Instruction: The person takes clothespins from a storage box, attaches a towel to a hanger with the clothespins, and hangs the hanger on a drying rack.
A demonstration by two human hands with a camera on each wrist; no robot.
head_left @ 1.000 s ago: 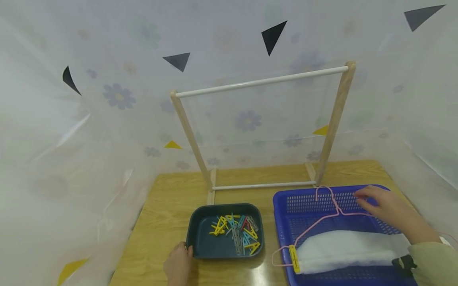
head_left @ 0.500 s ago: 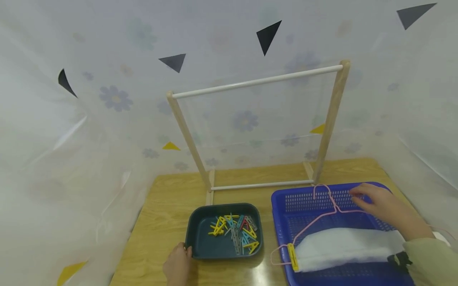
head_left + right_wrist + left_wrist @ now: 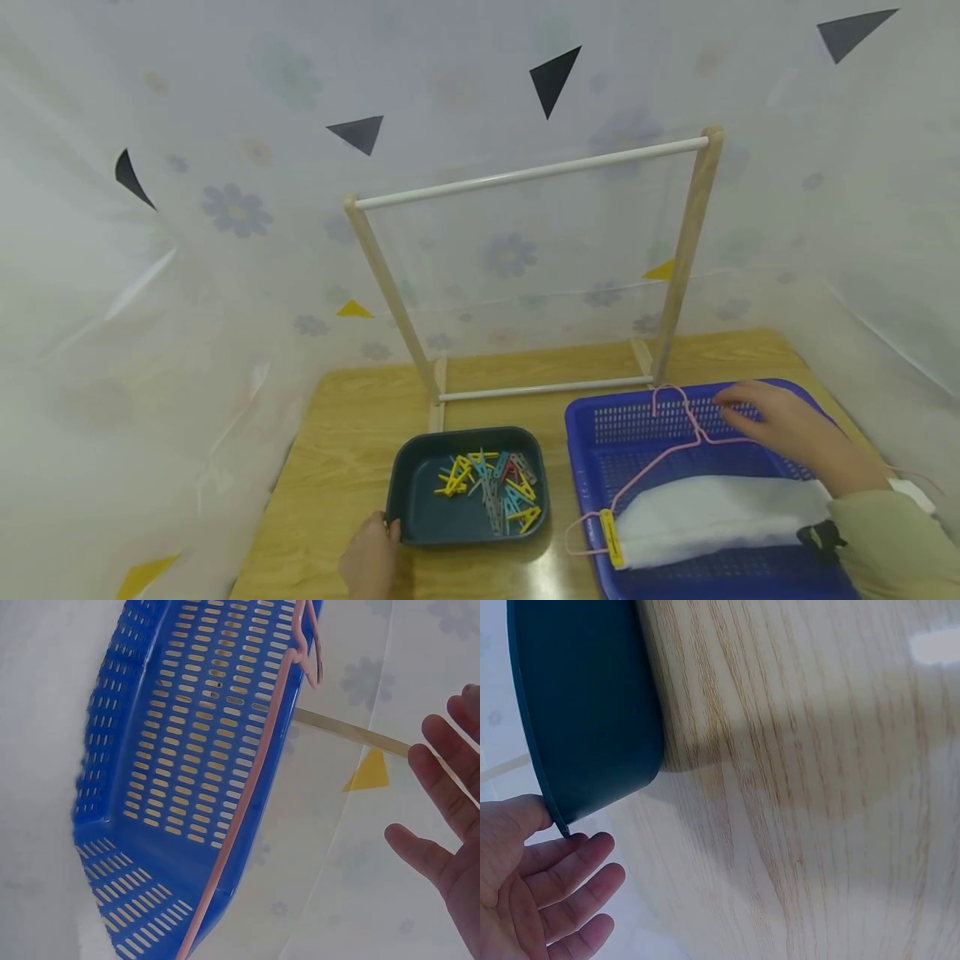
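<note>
My left hand (image 3: pixel 369 557) is at the near-left corner of a dark teal plastic tray (image 3: pixel 585 712). Its thumb and index finger pinch the rim, while the other fingers spread loosely beneath, as the left wrist view shows. Yellow, blue, grey and red clothespins (image 3: pixel 491 492) lie in that tray. Over the blue perforated basket (image 3: pixel 581 442), my right hand (image 3: pixel 783 425) hovers with relaxed fingers and nothing in them. A pink clothes hanger (image 3: pixel 251 776) lies across the basket. White cloth (image 3: pixel 720 521) hangs on it, with a yellow clothespin (image 3: pixel 611 537) at the cloth's left end.
A wooden stand (image 3: pixel 690 242) with a white top rod (image 3: pixel 532 172) rises behind the tray and basket. The wood-grain table (image 3: pixel 300 500) ends at a flower-patterned plastic sheet (image 3: pixel 225 333). Another white item (image 3: pixel 913 493) shows beyond the right sleeve.
The head view has shifted slightly, moving the scene a little to the left. Both hands keep nearly the same pose, and the tray, hanger and cloth have not visibly moved on the table.
</note>
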